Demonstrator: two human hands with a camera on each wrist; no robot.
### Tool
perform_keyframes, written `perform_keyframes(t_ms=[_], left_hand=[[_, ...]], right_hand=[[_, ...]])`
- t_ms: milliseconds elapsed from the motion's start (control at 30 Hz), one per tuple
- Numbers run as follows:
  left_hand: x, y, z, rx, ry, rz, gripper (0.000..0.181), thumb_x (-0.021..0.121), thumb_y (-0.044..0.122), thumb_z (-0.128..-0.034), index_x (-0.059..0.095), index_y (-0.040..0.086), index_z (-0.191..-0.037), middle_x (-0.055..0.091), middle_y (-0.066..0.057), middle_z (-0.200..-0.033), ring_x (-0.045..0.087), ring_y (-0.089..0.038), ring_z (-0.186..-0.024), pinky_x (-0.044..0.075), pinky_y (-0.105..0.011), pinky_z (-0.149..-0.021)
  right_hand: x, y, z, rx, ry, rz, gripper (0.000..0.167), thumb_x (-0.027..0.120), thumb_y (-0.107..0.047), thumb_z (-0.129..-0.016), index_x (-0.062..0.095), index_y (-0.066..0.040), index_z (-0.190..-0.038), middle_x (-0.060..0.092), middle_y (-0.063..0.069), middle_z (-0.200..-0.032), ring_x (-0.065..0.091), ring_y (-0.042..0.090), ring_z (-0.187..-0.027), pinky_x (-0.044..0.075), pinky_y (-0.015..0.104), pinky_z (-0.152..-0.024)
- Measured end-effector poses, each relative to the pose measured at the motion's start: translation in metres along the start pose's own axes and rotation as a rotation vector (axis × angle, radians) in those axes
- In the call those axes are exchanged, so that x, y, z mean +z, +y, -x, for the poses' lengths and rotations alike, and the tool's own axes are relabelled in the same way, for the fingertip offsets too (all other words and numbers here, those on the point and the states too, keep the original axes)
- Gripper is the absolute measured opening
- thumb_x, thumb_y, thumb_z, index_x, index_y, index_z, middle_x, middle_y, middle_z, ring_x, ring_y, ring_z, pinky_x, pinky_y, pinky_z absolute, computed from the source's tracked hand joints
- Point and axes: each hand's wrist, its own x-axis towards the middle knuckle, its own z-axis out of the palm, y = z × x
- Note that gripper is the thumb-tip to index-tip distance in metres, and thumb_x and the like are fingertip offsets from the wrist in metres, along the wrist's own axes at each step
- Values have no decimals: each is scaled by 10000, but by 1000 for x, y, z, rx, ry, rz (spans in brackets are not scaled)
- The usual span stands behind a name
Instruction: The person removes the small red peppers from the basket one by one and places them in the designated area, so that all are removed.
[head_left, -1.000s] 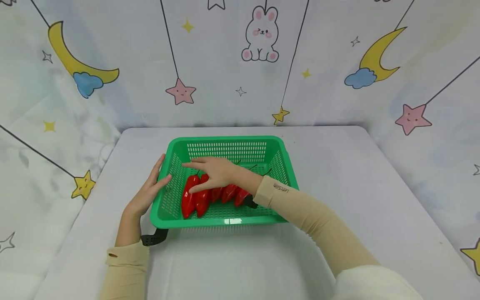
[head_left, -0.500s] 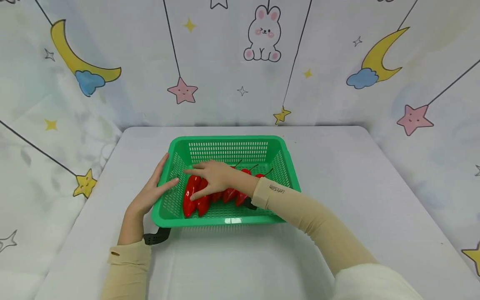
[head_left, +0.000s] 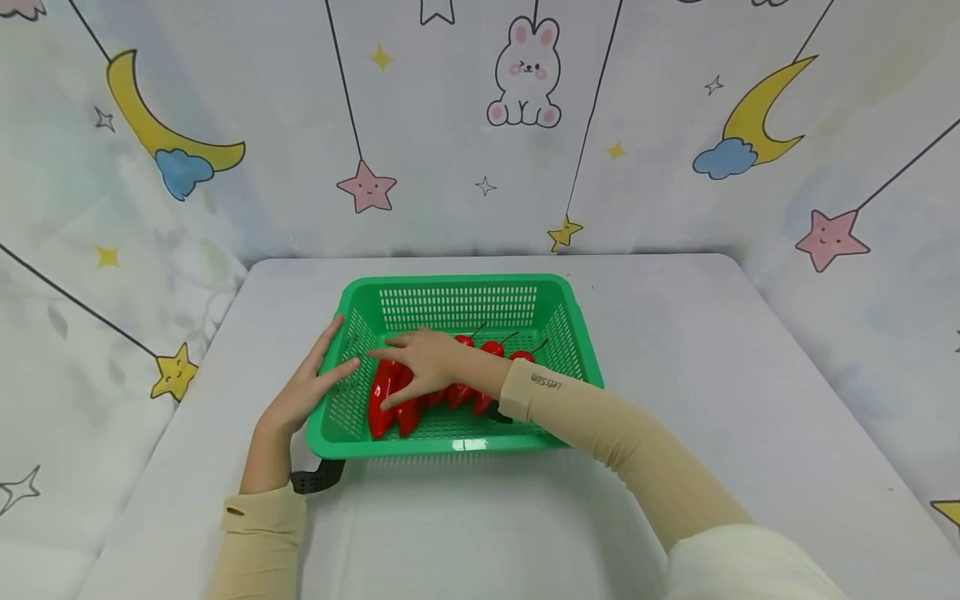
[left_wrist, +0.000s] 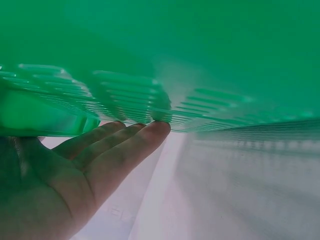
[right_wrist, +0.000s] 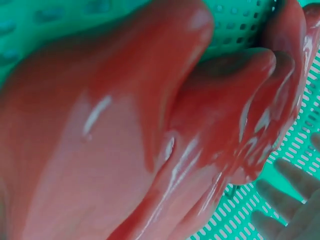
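Observation:
A green plastic basket (head_left: 468,448) with slotted walls holds several glossy red peppers (head_left: 382,400) lying side by side, their thin stems toward the back. My left hand (head_left: 296,400) lies along the basket's left side, thumb over the rim. In the left wrist view its straight fingers (left_wrist: 130,150) touch the slotted outer wall. Above the leftmost peppers hovers or rests my right hand (head_left: 431,362), fingers spread; whether it touches them I cannot tell. The right wrist view shows large red peppers (right_wrist: 85,150) close up, with fingertips (right_wrist: 282,197) apart from them at the lower right.
The basket stands on a white table (head_left: 675,350). Behind and beside the table hangs a pale cloth backdrop (head_left: 450,225) printed with moons, stars and a rabbit. Black wrist straps (head_left: 318,477) show at both wrists.
Both hands keep much the same pose. My left thumb has come further over the basket's rim. The right hand has shifted slightly lower over the peppers.

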Motion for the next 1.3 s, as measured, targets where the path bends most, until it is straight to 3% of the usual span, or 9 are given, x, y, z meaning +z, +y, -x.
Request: perform_keyframes(t_ms=[567,733,900,1133,1300], left_hand=[[0,-1,-1,-5,-17,3,759,521,265,-929,-4,314,-1476,0,-87,-1519,300,-441,-1248,391,-569,-857],[-2,-3,-1,-17,-21,3,737,493,281,-943,-17,331,-1472,-49,-55,-1521,223,-425,-1291,356,-588,-885],[-1,-5,1,-28,-21,15,730,482,297,-946,-26,337,-1470,-61,-55,-1519,240,-445,-1276,367,-591,-869],[0,-3,0,-7,-14,14,739,484,277,-948,-35,318,-1472,-80,-29,-1519,147,-402,-1323,317,-608,-907],[0,-2,1,-8,-13,17,758,504,270,-939,-32,319,-1472,-71,-25,-1519,189,-407,-1309,346,-589,-894]], right_hand=[[9,0,-4,25,-45,33,847,417,-758,-748,267,-306,-1447,317,41,-1455,294,230,-1309,200,461,-1053],[12,-3,-6,22,-56,40,869,411,-773,-734,259,-304,-1450,305,33,-1459,287,220,-1307,198,455,-1054],[16,-5,-7,29,-70,47,896,423,-785,-714,251,-307,-1452,272,35,-1474,274,222,-1314,174,466,-1060],[20,-6,-11,24,-61,59,932,436,-804,-685,249,-308,-1452,241,56,-1484,259,217,-1324,156,491,-1057],[20,-8,-10,33,-68,43,961,445,-815,-664,241,-309,-1454,217,59,-1490,256,225,-1327,144,479,-1063]])
